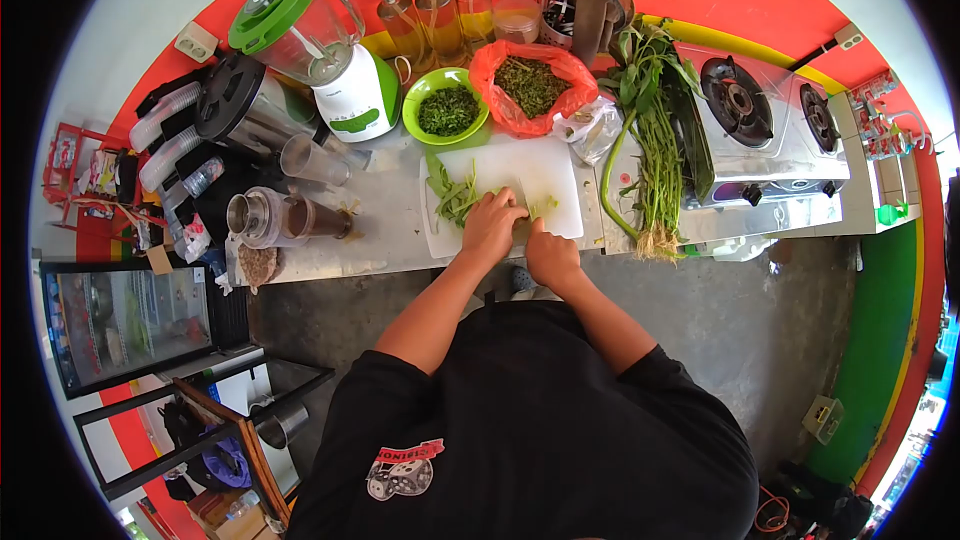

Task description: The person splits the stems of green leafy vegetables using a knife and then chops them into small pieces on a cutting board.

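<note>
On the white cutting board (550,165), my left hand (490,225) is closed with bent fingers over a bunch of leafy greens (453,195), whose leaves stick out to the left. Right beside it, my right hand (551,252) is wrapped in a fist at the board's near edge, round what looks like a knife handle; the pale blade hardly stands out against the board. Small cut green pieces (543,206) lie just beyond my right hand. A green bowl (411,112) of chopped greens and a red plastic bag (487,90) of chopped greens stand behind the board.
A blender (350,95), pump bottles (437,20) and a clear cup (312,160) line the left and back of the counter. Long-stemmed greens with roots (655,180) lie right of the board, beside a gas stove (770,165). A clear plastic bag (592,130) sits between.
</note>
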Tool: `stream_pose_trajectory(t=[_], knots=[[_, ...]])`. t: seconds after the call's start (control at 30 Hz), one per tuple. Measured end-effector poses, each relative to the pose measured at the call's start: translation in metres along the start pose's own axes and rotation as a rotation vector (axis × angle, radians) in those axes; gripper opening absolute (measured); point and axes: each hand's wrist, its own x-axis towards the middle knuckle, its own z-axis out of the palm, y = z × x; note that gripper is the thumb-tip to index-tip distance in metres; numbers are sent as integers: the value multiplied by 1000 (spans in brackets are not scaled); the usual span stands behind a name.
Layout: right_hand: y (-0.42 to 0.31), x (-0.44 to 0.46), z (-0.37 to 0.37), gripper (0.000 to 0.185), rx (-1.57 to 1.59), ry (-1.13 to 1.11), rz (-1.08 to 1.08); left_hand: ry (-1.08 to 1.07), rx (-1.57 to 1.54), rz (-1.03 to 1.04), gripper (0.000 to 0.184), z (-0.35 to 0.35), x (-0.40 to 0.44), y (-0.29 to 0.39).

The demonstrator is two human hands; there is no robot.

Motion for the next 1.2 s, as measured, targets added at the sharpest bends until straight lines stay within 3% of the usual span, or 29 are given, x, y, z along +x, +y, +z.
stream_pose_trajectory(t=[1.2], knots=[[0,-4,1,30,96,-64,-31,-10,-110,-19,10,2,8,-7]])
